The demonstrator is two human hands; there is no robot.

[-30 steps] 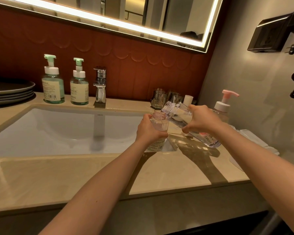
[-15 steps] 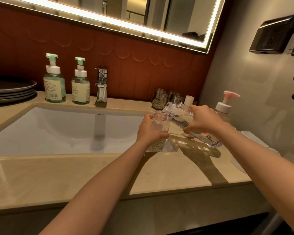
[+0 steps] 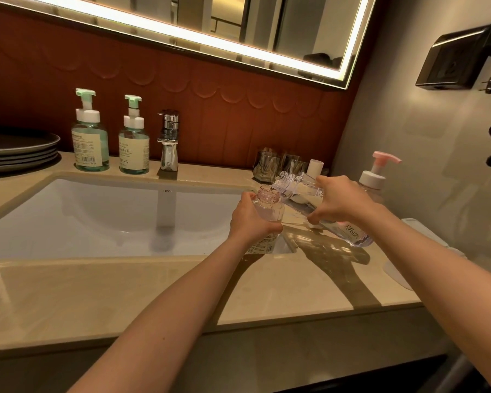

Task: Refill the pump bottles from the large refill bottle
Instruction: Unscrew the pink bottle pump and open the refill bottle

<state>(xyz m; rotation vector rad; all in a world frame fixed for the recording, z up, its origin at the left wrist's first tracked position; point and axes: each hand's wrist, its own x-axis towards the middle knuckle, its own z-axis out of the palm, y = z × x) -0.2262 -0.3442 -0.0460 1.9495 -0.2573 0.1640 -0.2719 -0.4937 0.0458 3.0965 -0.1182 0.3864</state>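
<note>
Refill bottle (image 3: 349, 232) is in our right hand (image 3: 340, 199), fingers wrapped round its middle. It's tipped over to the left so its open mouth sits just above the neck of the small bottle (image 3: 270, 208). Left hand (image 3: 253, 219) grips the small bottle round the body, upright, pump off, neck exposed.

Why two hands, as we read it: one sets the pour angle, the other pins the target so the narrow neck can't wander. We hold both bottles over the right front corner of the sink (image 3: 111, 211), not over the desk (image 3: 125, 293), likely so drips land in the basin. The left hand hides the small bottle's base, so we cannot tell if it rests on the sink edge or hangs free. The stream between the mouths is too fine to confirm. The small bottle looks pale pink up to the shoulder, but we cannot tell tint from liquid. We judge overfill to be the main risk with a neck this tight.

- **Behind the right hand:** pink-pump bottle (image 3: 373, 180) stands by the wall, pump on.
- **Behind the pour point:** white cap (image 3: 315, 167) and glasses (image 3: 267, 165).
- **Back of desk:** big green bottle (image 3: 90, 143) and small green bottle (image 3: 133, 146) stand left of the tap (image 3: 169, 140), pumps on, well apart from the work.
- **Far left:** stacked dark plates (image 3: 17, 148).
</note>
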